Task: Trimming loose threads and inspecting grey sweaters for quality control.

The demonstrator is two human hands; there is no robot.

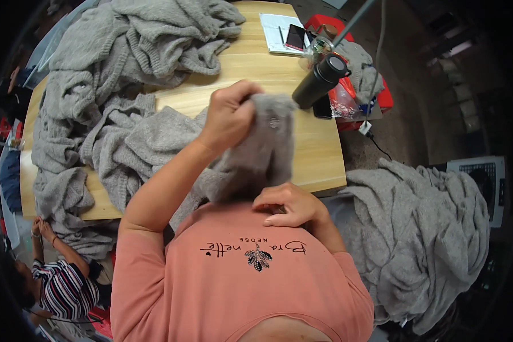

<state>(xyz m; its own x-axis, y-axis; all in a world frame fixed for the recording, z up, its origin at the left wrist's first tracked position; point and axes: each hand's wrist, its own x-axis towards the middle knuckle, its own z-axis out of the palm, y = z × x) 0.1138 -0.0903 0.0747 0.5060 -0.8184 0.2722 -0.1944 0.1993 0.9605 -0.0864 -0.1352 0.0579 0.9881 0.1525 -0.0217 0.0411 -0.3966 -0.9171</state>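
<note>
My left hand point(231, 114) is raised over the table, its fingers closed on the upper part of a grey knit garment point(268, 137). The garment hangs down in front of my chest, slightly blurred, and its lower part is dark with shadow. Close to the garment's lower edge, my right hand point(290, 206) is bent in front of my pink shirt. Its fingers and thumb are apart, and nothing shows between them. More grey knitwear point(159, 134) lies on the table, left of and beneath my left forearm.
A large knit heap point(137, 40) covers the far left of the wooden table point(319, 154). Toward the right edge stand a black bottle point(320, 82), a phone point(296, 37) and papers point(272, 23). Another knit pile point(416, 239) is at my right. A person point(65, 279) sits at the left.
</note>
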